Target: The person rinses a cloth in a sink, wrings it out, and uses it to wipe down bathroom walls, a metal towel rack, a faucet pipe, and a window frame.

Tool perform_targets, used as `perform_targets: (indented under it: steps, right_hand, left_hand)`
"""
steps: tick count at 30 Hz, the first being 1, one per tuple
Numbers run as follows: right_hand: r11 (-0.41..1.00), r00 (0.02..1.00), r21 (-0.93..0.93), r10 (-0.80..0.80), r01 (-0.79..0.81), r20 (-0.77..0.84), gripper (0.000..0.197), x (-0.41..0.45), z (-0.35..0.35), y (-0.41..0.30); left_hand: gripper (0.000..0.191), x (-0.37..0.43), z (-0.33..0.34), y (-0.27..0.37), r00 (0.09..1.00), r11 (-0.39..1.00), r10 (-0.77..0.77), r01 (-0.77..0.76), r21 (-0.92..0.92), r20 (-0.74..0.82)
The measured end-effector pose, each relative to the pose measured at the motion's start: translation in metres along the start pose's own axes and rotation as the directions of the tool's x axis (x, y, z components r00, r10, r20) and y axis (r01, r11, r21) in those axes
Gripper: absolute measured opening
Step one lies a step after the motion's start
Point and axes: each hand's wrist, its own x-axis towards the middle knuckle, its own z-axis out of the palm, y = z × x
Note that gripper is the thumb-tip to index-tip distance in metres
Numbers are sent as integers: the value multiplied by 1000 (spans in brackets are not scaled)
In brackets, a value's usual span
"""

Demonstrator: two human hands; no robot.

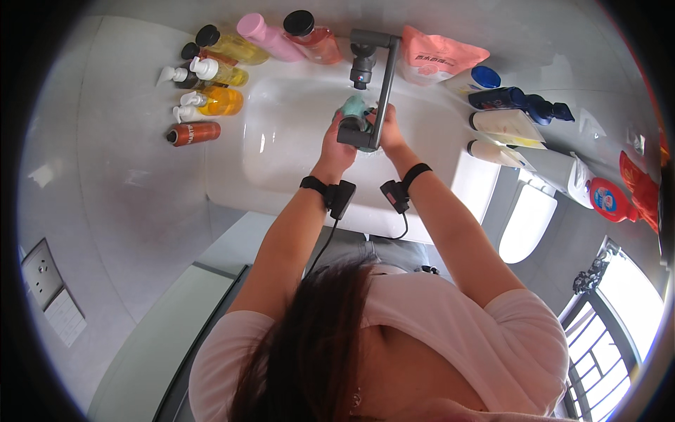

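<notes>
A soft-looking light green item [354, 107], possibly a cloth, is held between both hands over the white washbasin [285, 158]. Its left side is gripped by my left hand [336, 146]. On the other side, my right hand [391, 129] holds the same item, and its fingers are partly covered by the faucet arm. The dark grey swivel faucet [386, 89] reaches over the basin, and its lower spout crosses in front of the green item. A small rounded edge shows just above that spout; what it belongs to cannot be told.
Pump bottles [219, 100] and an orange-brown bottle [194, 133] line the basin's left rim. A pink bottle [271, 37] and a pink refill pouch [440, 55] stand at the back. Tubes [503, 122] and dark blue bottles [498, 98] crowd the right. A toilet [527, 224] is beyond.
</notes>
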Motion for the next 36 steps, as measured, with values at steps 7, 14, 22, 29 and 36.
perform_targets:
  steps: [7,14,22,29,36]
  right_hand:
    - [903,878,107,369,-417,306,39,-36,12,-56]
    - [783,780,-181,-507,594,368,33,-77,13,-90]
    - [845,914,-369,-300,387,272,33,-62,17,-78]
    - [715,972,-698,128,47,196,37,-23,18,-77]
    - [825,855,327,314,-460,412,38,-5,-4,-58]
  left_hand:
    - [35,-19,-25,29,998,999,-30,29,-19,-50]
    - [26,-17,-17,27,996,948,-93,91,305,-10]
    - [21,6,-52,-10,980,968,-124,154,197,-156]
    - [20,16,-45,-5,966,797,147,13,604,-215]
    - [27,4,-39,27,930,876,287,-157,456,-231]
